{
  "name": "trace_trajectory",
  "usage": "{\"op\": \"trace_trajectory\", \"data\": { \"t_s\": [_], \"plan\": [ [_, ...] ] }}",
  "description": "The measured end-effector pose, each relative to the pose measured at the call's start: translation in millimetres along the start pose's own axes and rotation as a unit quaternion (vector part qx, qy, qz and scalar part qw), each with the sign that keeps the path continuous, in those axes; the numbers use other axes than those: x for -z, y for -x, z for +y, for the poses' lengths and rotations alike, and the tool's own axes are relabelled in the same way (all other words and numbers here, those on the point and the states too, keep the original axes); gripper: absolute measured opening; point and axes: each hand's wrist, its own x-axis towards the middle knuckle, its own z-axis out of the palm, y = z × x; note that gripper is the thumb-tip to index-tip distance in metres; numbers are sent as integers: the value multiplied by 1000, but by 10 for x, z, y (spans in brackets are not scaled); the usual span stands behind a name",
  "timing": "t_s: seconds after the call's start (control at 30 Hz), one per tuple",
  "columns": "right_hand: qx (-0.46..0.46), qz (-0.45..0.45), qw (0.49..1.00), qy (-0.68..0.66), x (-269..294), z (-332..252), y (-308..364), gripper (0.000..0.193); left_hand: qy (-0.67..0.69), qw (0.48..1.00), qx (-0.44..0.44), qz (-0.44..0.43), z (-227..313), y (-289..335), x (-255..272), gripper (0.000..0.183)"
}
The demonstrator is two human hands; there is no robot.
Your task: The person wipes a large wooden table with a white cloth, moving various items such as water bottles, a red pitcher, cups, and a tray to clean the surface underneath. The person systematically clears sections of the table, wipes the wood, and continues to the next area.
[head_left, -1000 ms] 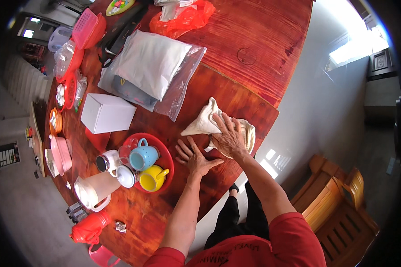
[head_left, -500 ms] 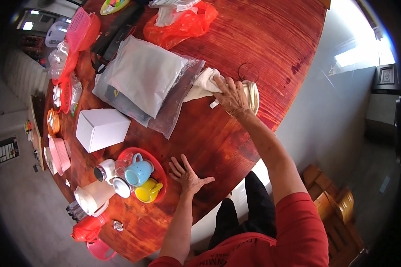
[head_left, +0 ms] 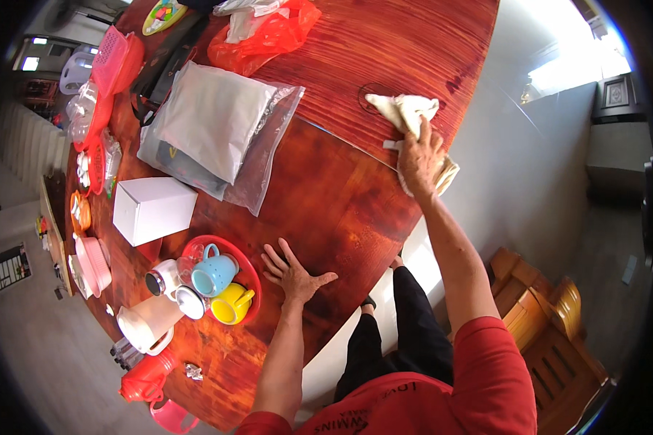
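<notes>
The red tray (head_left: 249, 270) near my left hand (head_left: 292, 279) holds a blue mug (head_left: 212, 275) and a yellow mug (head_left: 230, 304), the two touching or nearly so. A clear glass (head_left: 186, 265) is beside the blue one, partly behind it. A white cup (head_left: 191, 302) is at the tray's near rim; I can't tell whether it is in the tray or just against it. A pale jug (head_left: 149, 319) is beside them, its contents hidden. The clear bag (head_left: 257, 174) holds a white packet (head_left: 214, 119) over something dark, mostly covered. The yellow dish (head_left: 152, 27), cut by the top edge, holds small coloured pieces. The red bag (head_left: 250, 54) has whitish plastic in its mouth; I can't see deeper. The white box (head_left: 154, 210) shows no opening.

My left hand is open, palm down over the table (head_left: 319, 188), fingers spread and thumb out. My right hand (head_left: 422, 161) is on the cloth (head_left: 412, 112), palm down with the fingers together; I can't tell whether they grip it or only press. The cloth is off-white, bunched and creased, with a small pale tag. It lies at the table's right edge, its middle hidden under my hand.
</notes>
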Motion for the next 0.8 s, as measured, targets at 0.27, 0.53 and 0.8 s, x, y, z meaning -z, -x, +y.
{"op": "trace_trajectory", "data": {
  "t_s": [0.27, 0.53, 0.8],
  "plan": [
    [211, -165, 952, -149, 28, -403, 1731, 30, 8, 1000, 15, -20, 69, -24, 39, 164],
    [385, -237, 871, -191, 224, -831, 1697, 22, 0, 1000, -2, 30, -93, 9, -29, 161],
    [287, -67, 941, -167, -268, -1496, 313, 18, 2, 1000, 27, -6, 68, 42, 80, 158]
  ]
}}
